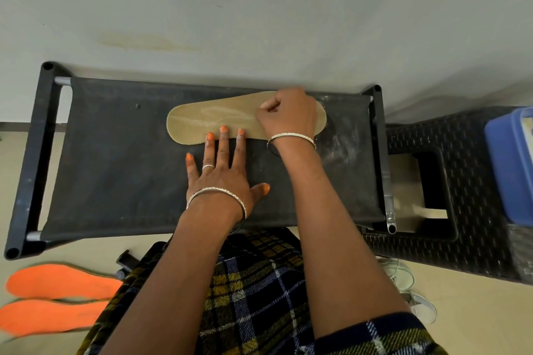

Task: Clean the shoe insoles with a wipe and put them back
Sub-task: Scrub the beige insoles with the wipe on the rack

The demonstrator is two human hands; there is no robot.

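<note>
Starting closest to the person, a plaid garment (253, 297) covers the lap, and two orange insoles (63, 281) lie side by side on the floor just off the near left corner of the bench (115, 167). A pair of pale shoes (403, 277) sits on the floor by the near right corner. On the dark fabric top, the left hand (222, 179) lies flat with its fingers straight and spread, and three fingertips (223, 130) press the near rim of the tan insole (207, 119). That insole lies lengthwise along the far edge of the bench, right of the middle. The right hand (288, 115) is clenched into a fist on the insole's right end; I cannot tell whether a wipe is inside it. Beside the right edge stands a black woven stool (476, 239) carrying a blue box (510, 167). A pale wall (259, 8) rises behind the bench.
</note>
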